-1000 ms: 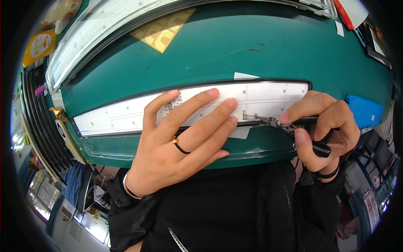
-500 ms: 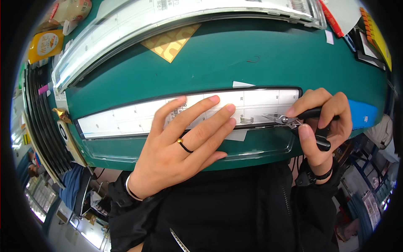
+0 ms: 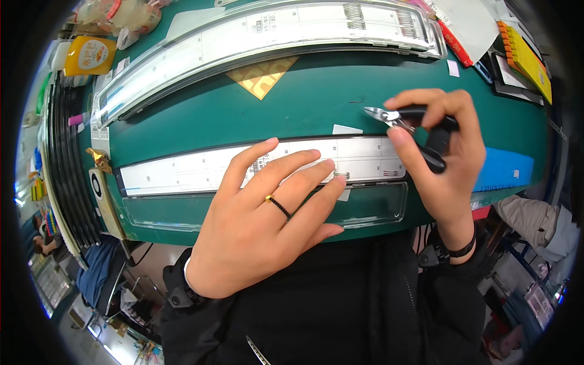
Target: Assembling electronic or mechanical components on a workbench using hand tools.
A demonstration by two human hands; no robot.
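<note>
Since the earlier views, the right hand has moved the pliers from over the long box to beyond its far edge; its fingers are curled firmly round the handles; the tips now hover near the loose hook on the counter, beyond the box; the left hand remains flat on the box, fingers spread; grouped hooks lie on the box beside those fingertips; judgement: attention appears shifted toward the loose hook.

Shiny metal and smooth plastic cutters
</note>
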